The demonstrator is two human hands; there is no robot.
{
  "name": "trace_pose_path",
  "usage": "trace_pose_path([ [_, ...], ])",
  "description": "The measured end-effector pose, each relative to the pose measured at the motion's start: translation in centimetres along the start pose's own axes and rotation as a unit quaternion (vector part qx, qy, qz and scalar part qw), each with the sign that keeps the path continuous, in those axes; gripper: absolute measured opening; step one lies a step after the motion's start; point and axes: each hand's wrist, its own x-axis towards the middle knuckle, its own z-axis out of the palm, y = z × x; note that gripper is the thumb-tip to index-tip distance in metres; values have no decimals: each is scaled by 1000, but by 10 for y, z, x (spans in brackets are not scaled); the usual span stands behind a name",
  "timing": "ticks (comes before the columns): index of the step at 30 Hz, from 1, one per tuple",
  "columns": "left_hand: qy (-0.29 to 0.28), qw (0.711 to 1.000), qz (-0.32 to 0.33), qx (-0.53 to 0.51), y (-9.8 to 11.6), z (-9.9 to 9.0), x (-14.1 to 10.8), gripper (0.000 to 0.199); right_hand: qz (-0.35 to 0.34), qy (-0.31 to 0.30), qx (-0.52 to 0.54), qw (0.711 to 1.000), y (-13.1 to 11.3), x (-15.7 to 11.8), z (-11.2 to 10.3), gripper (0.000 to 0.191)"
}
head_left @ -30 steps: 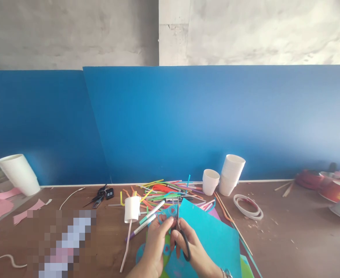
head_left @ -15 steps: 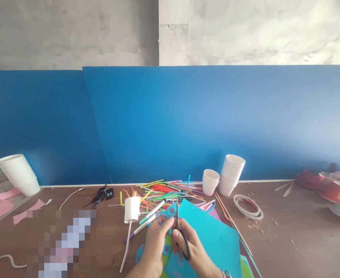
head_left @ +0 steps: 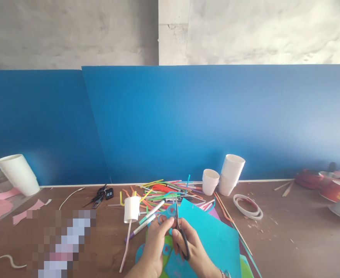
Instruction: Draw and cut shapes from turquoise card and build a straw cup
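Note:
In my right hand (head_left: 191, 243) is a pair of black-handled scissors (head_left: 184, 243), their blades pointing up and away from me. My left hand (head_left: 156, 239) pinches a small blue paper piece (head_left: 171, 210) with a drawn ring on it, right beside the blades. Both hands meet over a sheet of blue paper (head_left: 210, 231). Green paper and blue cut pieces (head_left: 141, 251) lie under my wrists. Fingers partly hide the scissors' pivot and the held paper's lower part.
A white paper cup (head_left: 132, 209) with straws stands to the left. Markers (head_left: 151, 212) and colourful straws (head_left: 170, 189) lie behind my hands. Stacked white cups (head_left: 232, 173), a tape roll (head_left: 247, 206) and a wooden stick (head_left: 242, 237) are on the right; keys (head_left: 102, 195) lie at the left.
Very little differs. The scissors and both hands keep almost the same place, with only a slight shift of the scissor handle and blades.

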Motion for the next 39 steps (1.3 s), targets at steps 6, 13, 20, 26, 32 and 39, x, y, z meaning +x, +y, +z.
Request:
trace_pose_path([
  [6,-2,1000,-2,-10,4,3,-2,33,-8,-2,-2,1000,3,0,-1,37],
  [13,18,1000,-9,-12,3,-2,0,31,-12,-1,15,1000,3,1,0,36],
  [20,38,999,4,14,2,-7,4,25,-11,2,13,1000,4,3,-3,35],
  [26,25,999,4,24,2,-10,6,22,1,9,15,1000,4,3,-3,38],
  [32,30,998,30,40,4,-12,8,19,11,9,19,1000,6,4,-3,39],
  [39,37,999,32,1,5,-10,7,14,15,8,25,1000,5,4,-2,39],
])
